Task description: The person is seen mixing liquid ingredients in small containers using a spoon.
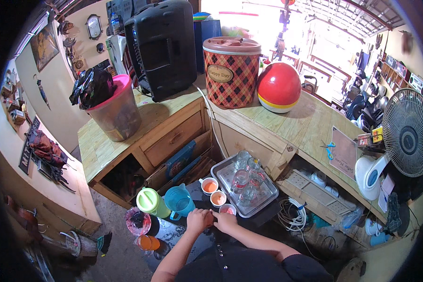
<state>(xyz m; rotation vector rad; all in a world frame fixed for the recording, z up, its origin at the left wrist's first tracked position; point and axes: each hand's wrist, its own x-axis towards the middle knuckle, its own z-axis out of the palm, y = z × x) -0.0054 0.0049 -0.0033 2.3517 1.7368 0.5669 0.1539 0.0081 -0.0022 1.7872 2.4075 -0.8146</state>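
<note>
My left hand point(200, 220) is closed, its fingers curled round something I cannot make out. Close against it is my right hand point(225, 221), also closed, with its grip hidden from above. Just beyond the right hand stands a white cup with pink contents point(227, 209); whether they touch is unclear. Two more white cups, one with orange contents point(209, 186) and one with paler orange contents point(218, 199), line up behind it. A blue pitcher point(179, 201) sits past my left hand, beside a green lidded pitcher point(150, 201).
A metal tray point(263, 202) at the right carries several clear glasses point(240, 180). Glasses of orange drink point(148, 243) and a clear container with red residue point(137, 221) stand at the left. Behind is a wooden counter point(310, 123) with a fan point(405, 136); coiled white cable point(292, 214) lies below.
</note>
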